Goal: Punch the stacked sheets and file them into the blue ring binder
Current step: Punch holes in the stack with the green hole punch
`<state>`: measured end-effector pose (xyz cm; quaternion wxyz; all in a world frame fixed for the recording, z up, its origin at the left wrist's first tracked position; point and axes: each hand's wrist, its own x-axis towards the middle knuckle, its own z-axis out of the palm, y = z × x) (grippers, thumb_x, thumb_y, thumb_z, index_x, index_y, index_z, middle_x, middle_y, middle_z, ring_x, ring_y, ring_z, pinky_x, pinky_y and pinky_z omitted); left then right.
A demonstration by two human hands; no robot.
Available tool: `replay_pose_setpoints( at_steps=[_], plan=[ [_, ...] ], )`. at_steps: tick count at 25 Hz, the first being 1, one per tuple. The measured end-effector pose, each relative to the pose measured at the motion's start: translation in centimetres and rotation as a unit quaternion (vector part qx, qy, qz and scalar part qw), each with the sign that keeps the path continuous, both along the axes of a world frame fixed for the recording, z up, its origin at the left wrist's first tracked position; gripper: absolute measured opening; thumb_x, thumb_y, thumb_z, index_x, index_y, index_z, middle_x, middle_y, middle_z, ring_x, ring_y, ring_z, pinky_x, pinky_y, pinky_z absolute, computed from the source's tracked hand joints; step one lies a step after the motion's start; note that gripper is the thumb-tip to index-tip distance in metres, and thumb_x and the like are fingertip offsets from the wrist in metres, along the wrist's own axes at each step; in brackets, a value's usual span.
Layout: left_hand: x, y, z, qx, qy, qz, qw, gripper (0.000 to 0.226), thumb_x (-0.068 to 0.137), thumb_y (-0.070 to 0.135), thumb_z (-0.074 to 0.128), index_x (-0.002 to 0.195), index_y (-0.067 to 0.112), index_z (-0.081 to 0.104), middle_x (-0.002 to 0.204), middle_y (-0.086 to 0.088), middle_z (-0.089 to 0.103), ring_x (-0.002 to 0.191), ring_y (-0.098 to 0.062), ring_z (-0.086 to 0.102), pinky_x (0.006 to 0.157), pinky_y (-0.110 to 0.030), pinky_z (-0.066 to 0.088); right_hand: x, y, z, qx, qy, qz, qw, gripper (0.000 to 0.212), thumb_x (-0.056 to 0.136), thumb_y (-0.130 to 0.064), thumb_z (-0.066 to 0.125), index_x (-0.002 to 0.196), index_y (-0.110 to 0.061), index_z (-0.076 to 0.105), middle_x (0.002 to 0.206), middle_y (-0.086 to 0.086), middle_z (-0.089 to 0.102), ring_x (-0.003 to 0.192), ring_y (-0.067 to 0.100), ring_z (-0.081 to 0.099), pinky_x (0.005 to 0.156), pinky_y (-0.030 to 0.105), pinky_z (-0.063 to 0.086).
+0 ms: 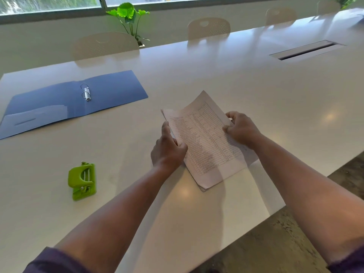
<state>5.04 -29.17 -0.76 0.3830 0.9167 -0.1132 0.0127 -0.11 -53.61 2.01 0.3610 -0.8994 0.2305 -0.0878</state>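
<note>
blue ring binder (59,104) lies open flat at far left of the white tabletop (256,91), covers spread, metal rings (85,92) upright in the spine, no sheets on them. nearer the person & still left, green hole punch (82,180) sits on its own, well apart from binder and papers, nothing in its slot.

centre: left hand (167,149) at the left edge of the stacked sheets (204,142), fingers curled round that edge w/ one finger stretched along it, so this grip has hold of the stack's left side. sheets are printed w/ a ruled table of rows, text too small to read. stack is angled, near corner down by the tabletop edge, far end lifted & curling up twd the windows; edges not quite squared, a few sheets poke out at the bottom corner and right side.

right hand (241,129) holds the stack's right edge, thumb on top & fingers tucked over/under, a closed pinch grip on the paper. both forearms bare, dark sleeve cuffs at bottom of view.

further right & back: recessed cable slot (307,50) in the tabletop. behind the tabletop, pale chairs (208,28) in a row, a leafy plant (128,14) by the windows.
</note>
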Motion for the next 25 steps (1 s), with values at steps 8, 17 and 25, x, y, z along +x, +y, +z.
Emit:
replay_pose_setpoints(
  at_steps=[8, 17, 25],
  plan=[
    [0.5, 0.7, -0.6, 0.188, -0.091, -0.041, 0.977, 0.035, 0.087, 0.047, 0.054, 0.112, 0.029, 0.069, 0.108, -0.007, 0.072, 0.101, -0.034, 0.067, 0.080, -0.040, 0.037, 0.2, 0.6, -2.1, -0.072, 0.028, -0.001, 0.997, 0.054, 0.091, -0.023, 0.069, 0.143, -0.021, 0.053, 0.130, 0.012, 0.068, 0.122, 0.034, 0.060, 0.103, 0.044, 0.048],
    [0.8, 1.8, -1.4, 0.195, -0.120, -0.099, 0.968, 0.030, 0.094, 0.050, 0.048, 0.092, 0.025, 0.065, 0.117, 0.007, 0.066, 0.116, -0.025, 0.055, 0.090, -0.042, 0.035, 0.5, 6.2, -2.4, -0.255, 0.030, 0.080, 0.963, 0.066, 0.092, -0.061, 0.050, 0.150, -0.028, 0.047, 0.165, 0.004, 0.032, 0.150, 0.028, 0.030, 0.111, 0.057, 0.027],
    [0.7, 1.8, -1.4, 0.190, -0.122, -0.104, 0.969, 0.029, 0.095, 0.047, 0.050, 0.095, 0.023, 0.066, 0.119, 0.005, 0.067, 0.118, -0.025, 0.054, 0.093, -0.041, 0.038, 0.7, 8.1, -4.6, -0.261, 0.137, 0.088, 0.951, 0.078, 0.092, -0.077, 0.018, 0.159, -0.039, 0.024, 0.171, 0.001, 0.017, 0.157, 0.027, 0.010, 0.115, 0.050, 0.012]
  ],
)
